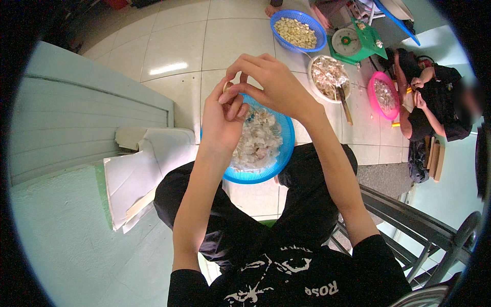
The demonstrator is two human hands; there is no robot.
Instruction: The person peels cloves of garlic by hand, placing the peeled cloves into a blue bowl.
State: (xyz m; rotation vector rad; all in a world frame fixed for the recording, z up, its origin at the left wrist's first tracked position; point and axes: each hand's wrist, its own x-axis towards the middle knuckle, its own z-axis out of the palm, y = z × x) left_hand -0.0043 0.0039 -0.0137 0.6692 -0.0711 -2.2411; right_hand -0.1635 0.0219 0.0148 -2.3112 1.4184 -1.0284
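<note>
My left hand (223,115) is raised over a bright blue plastic basket (285,153), holding a small garlic clove (228,86) at the fingertips. From the right, my right hand (264,82) arches over, its thumb and fingertips pinching the same clove. My fingers cover most of the clove. Below, papery garlic skins (261,144) fill the basket, which sits between my knees. My left forearm and hand hide the basket's left side.
Ahead stand a blue basket of peeled garlic cloves (295,33), a white tub (311,82) of skins with a wooden-handled knife (345,105), and a green dial scale (347,41). At right, another person (433,99) works by a pink basket (397,107). A metal railing (406,215) is close on my right.
</note>
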